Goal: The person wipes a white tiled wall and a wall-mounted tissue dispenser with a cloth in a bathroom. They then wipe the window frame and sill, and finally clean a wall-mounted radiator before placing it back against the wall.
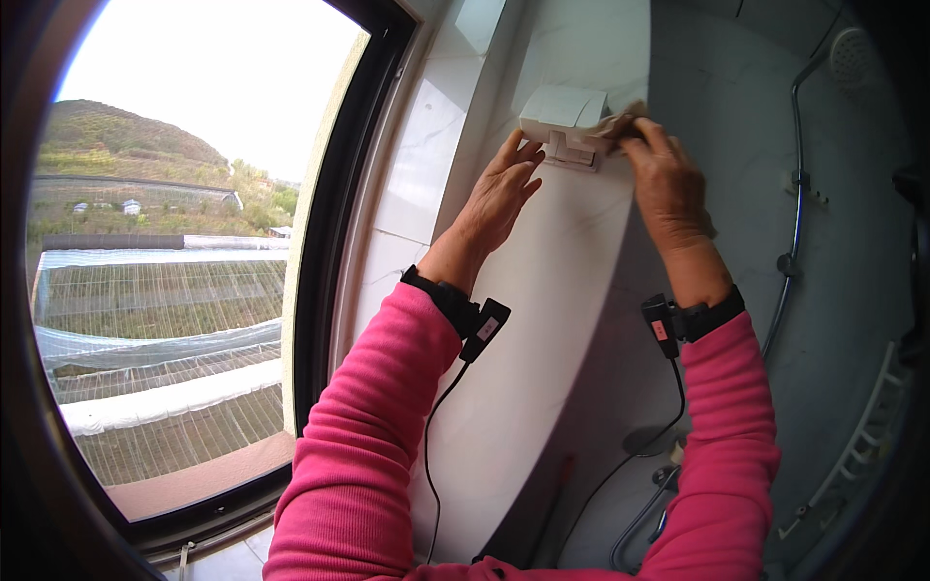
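A white socket box with a raised hinged cover (pixel 563 109) is mounted high on the pale marbled wall. Beneath the cover shows the white faceplate (pixel 570 155). My left hand (pixel 506 185) reaches up to the cover's lower left edge, its fingertips touching there and its thumb apart. At the right side of the box, my right hand (pixel 667 178) pinches a crumpled brownish cloth (pixel 617 128). The cloth lies against the cover's right edge and hides part of it. Both wrists wear black straps with small cabled devices.
A black-framed window (pixel 349 181) stands at the left, with covered field rows and a hill outside. On the right, a shower rail (pixel 797 160) carries a shower head (pixel 851 54). A white rack (pixel 861 436) is lower right. Thin cables (pixel 430 450) hang below the wrists.
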A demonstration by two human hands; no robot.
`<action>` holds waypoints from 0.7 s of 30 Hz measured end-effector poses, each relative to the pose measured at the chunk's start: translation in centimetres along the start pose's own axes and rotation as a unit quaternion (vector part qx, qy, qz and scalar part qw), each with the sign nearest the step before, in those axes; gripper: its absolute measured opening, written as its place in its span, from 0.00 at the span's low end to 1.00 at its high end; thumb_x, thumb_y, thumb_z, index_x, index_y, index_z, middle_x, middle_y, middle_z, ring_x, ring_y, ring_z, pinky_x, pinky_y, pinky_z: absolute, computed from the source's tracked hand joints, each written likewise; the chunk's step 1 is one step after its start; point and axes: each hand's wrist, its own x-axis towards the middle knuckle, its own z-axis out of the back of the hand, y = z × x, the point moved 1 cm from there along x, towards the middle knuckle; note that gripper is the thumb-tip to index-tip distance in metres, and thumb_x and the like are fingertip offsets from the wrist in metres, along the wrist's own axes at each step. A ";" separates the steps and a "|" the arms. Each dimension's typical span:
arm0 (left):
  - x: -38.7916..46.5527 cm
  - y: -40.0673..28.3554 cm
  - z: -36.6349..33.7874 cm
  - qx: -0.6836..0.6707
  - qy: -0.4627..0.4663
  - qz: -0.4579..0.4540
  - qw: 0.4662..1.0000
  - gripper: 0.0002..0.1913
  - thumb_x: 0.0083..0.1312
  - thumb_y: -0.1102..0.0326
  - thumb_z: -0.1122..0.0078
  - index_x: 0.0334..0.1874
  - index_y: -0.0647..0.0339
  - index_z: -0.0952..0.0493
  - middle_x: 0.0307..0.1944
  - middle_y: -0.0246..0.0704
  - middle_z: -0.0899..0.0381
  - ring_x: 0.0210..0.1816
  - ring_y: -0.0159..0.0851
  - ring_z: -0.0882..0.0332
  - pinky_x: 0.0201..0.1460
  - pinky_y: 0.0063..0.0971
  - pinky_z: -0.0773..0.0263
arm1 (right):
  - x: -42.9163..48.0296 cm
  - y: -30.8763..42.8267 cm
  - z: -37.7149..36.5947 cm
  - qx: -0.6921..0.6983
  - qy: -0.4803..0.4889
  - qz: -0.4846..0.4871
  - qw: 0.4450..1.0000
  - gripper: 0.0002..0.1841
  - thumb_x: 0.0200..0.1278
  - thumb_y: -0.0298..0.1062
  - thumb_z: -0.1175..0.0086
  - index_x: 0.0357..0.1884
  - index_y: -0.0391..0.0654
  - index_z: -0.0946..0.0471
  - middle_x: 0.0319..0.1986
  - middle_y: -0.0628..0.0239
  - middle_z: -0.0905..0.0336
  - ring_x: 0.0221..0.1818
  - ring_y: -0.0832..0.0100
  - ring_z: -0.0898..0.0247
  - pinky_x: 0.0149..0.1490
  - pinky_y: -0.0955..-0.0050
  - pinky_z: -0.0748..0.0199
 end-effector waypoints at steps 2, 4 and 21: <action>0.1 -0.1 0.0 0.004 0.004 0.003 1.000 0.37 0.73 0.73 0.57 0.81 0.59 0.62 0.80 0.41 0.54 0.79 0.43 0.53 0.79 0.41 0.52 | -0.7 -2.1 0.3 0.015 -0.004 -0.071 0.997 0.10 0.66 0.31 0.44 0.47 0.48 0.18 0.51 0.70 0.22 0.47 0.62 0.21 0.51 0.64 0.20; 0.1 0.0 -0.1 0.002 -0.004 0.006 1.000 0.37 0.73 0.73 0.57 0.81 0.59 0.61 0.80 0.42 0.53 0.79 0.43 0.51 0.79 0.41 0.51 | -1.0 -3.5 0.4 0.068 -0.002 -0.192 0.979 0.10 0.68 0.32 0.46 0.48 0.47 0.19 0.51 0.66 0.21 0.48 0.60 0.21 0.51 0.64 0.21; 0.1 -0.9 -0.3 0.028 -0.025 -0.016 0.999 0.34 0.75 0.71 0.55 0.80 0.63 0.57 0.77 0.43 0.45 0.75 0.42 0.43 0.77 0.35 0.45 | 4.7 1.3 -1.4 0.358 0.092 -0.073 0.926 0.12 0.72 0.36 0.50 0.49 0.44 0.19 0.44 0.56 0.17 0.44 0.52 0.21 0.51 0.61 0.23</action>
